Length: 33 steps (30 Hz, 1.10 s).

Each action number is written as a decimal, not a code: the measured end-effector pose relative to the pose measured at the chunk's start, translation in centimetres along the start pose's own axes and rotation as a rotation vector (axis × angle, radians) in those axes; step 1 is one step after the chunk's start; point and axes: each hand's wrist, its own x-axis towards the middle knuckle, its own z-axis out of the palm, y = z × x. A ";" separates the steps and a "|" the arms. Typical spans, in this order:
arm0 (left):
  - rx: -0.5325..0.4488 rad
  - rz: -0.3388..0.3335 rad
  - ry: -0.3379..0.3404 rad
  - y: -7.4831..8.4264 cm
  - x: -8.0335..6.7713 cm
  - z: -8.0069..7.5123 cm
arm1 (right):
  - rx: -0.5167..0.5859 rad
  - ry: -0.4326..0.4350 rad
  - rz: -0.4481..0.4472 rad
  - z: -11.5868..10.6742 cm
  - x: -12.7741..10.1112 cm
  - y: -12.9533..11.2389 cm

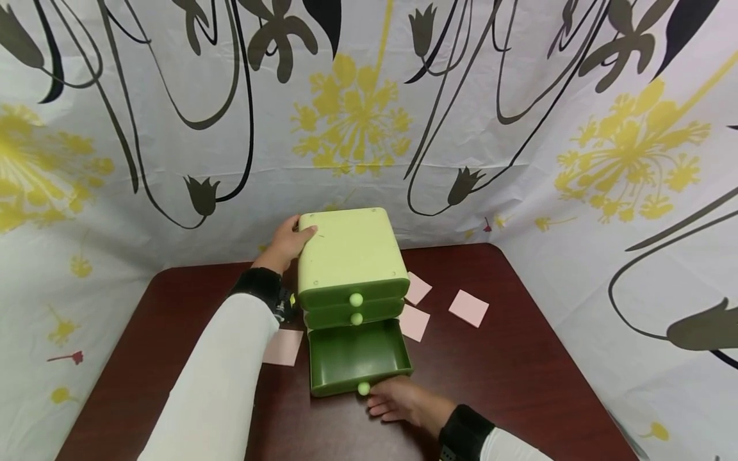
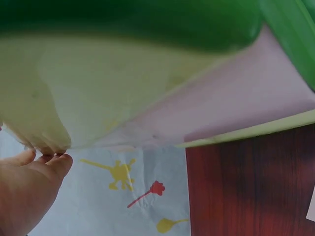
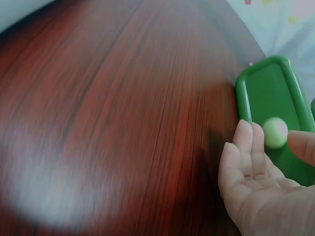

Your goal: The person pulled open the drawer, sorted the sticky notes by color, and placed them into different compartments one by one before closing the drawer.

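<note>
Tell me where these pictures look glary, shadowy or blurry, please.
Right wrist view: a whitish glare patch on the table at lower left, and a dark shadow beside the fingers of the right hand; left wrist view: the green edge of the drawer unit across the top is out of focus; head view: the patterned cloth looks mostly crisp.

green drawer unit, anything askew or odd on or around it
Only untidiness: pink squares lie at differing angles on both sides of the drawer unit, looking scattered rather than stacked. Its bottom drawer stands open. I see nothing spilled or broken.
</note>
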 end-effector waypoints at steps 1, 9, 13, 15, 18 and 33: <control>-0.010 -0.009 -0.003 0.0 -0.1 0.0 | -0.017 -0.006 -0.003 -0.4 -0.1 0.1; -0.055 -0.031 0.025 -1.0 -1.1 -0.7 | -0.088 -0.013 -0.005 -4.9 -1.2 0.9; 0.017 -0.019 0.062 -2.3 -1.7 -1.4 | -0.140 0.025 0.010 -6.9 -1.7 0.9; 0.051 0.000 0.083 -3.2 -2.0 -1.7 | -0.164 0.055 0.012 -7.7 -1.9 0.8; 0.099 0.019 0.113 -4.6 -2.3 -2.3 | -0.190 0.104 -0.004 -8.6 -2.0 0.7; 0.386 -0.023 0.138 -11.5 -5.5 -3.0 | -0.468 0.466 -0.238 -8.7 -2.6 -1.4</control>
